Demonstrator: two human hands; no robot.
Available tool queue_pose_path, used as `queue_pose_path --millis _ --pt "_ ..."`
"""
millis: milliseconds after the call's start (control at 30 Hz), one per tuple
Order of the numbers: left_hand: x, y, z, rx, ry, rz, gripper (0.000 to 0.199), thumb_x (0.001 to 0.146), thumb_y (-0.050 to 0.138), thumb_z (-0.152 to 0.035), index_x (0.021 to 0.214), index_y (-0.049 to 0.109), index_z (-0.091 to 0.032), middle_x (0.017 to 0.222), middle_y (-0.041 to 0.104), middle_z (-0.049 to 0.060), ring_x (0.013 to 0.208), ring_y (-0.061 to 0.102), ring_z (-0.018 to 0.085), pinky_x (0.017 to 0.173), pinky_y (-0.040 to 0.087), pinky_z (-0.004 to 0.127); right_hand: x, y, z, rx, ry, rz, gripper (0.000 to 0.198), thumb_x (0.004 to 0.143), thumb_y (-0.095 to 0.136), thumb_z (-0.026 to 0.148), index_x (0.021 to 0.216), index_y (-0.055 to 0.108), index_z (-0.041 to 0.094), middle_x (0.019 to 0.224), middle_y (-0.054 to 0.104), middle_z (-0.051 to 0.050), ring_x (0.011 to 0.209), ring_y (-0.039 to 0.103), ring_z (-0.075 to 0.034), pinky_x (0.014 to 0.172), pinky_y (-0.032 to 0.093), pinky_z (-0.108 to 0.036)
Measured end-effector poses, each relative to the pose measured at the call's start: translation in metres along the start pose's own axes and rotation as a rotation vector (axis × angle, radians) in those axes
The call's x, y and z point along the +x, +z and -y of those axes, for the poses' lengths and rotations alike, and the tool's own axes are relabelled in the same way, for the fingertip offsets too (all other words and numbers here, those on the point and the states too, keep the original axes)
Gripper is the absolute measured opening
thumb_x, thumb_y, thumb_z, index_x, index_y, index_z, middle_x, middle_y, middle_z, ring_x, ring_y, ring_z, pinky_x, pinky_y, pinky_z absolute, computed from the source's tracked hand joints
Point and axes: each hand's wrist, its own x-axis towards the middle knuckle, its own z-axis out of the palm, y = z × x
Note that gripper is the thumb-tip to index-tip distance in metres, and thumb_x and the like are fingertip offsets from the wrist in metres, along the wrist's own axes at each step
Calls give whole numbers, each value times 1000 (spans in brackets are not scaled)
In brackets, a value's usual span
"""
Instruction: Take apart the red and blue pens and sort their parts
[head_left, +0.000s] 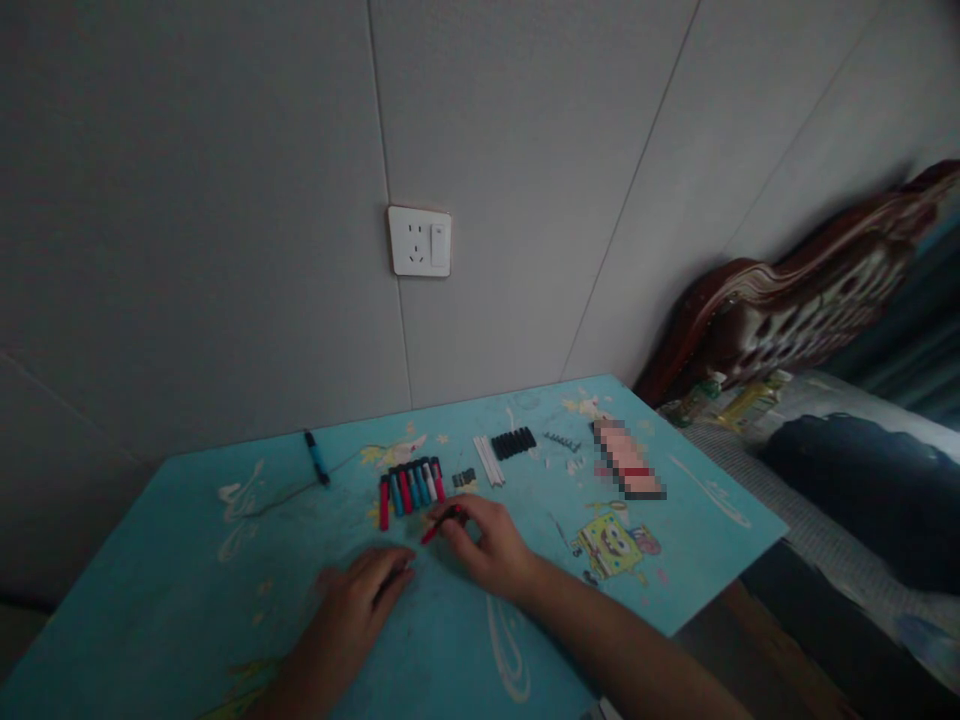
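Observation:
My right hand (487,545) pinches a short red and black pen piece (441,523) between thumb and fingertips, tilted just above the table. Close by on the left, my left hand (369,588) is closed with its thumb against the fingers; whatever it holds is too small to name. Beyond both hands lies a row of red, blue and white pen barrels (411,487) with dark ends. Small dark pieces (464,478) sit to their right, followed by thin white sticks (489,461) and a row of black cylinders (514,443).
A blue and black pen (316,459) lies at the table's back left. Small grey pieces (562,440) and tiny white bits (574,466) lie right of the black row, near a blurred pinkish flat object (628,458). The blue patterned table (187,560) meets the wall; a bed stands right.

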Motion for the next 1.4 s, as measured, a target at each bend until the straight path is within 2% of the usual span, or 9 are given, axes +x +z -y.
queue_pose_path --millis 100,300,467,600,700,800,1000,1133,1400 --pt "-1 -2 -4 -4 25 -17 23 94 54 -37 111 66 -27 107 72 4 98 68 22 87 50 36 1 -9 -5 21 114 -109 25 98 46 33 110 62 18 89 68 -5 78 63 -15 74 50 -27" --pt "0 -13 -23 -31 38 5 21 96 50 -34 107 66 -26 105 71 6 95 67 22 86 50 37 5 -22 -21 105 315 -198 44 94 53 40 131 52 18 73 65 0 58 56 -12 56 44 -23" --pt "2 -20 -36 -227 -66 51 17 95 53 -33 98 67 -24 104 72 7 98 66 24 92 49 43 7 -12 -24 379 408 -95 42 93 54 47 121 57 16 69 63 1 50 50 -10 46 37 -21" --pt "4 -20 -49 -585 -120 90 15 91 60 -33 88 68 -21 128 62 11 114 61 24 96 50 40 2 4 -16 512 330 13 36 94 55 44 122 51 21 78 66 0 63 60 -12 59 47 -24" --pt "4 -19 -56 -667 -152 90 14 88 63 -33 85 71 -21 132 57 10 120 56 24 94 51 36 -2 12 -11 418 258 41 30 95 54 39 120 52 23 79 66 1 70 63 -13 68 49 -26" --pt "5 -17 -57 -670 -171 81 14 86 65 -32 84 73 -21 127 60 9 119 56 25 92 51 35 -4 15 -8 264 178 68 26 97 52 35 119 54 22 84 66 0 72 62 -13 70 50 -27" --pt "8 -13 -44 -721 -283 -41 20 87 64 -36 89 73 -19 97 71 7 91 66 21 83 52 33 -3 10 -1 -31 -70 73 45 91 61 29 134 49 24 118 60 -10 106 57 -21 95 47 -38" --pt "9 -15 -38 -712 -366 -103 24 86 65 -39 88 75 -18 91 72 6 88 66 21 79 53 31 -2 10 4 -165 -173 167 27 94 58 32 118 63 23 109 63 -9 103 59 -22 91 48 -37" --pt "11 -16 -40 -623 -367 -87 31 86 63 -43 97 77 -18 95 75 7 91 68 23 86 53 34 0 13 -3 -271 -295 209 24 99 50 31 115 64 19 100 70 -8 95 65 -17 86 50 -30"
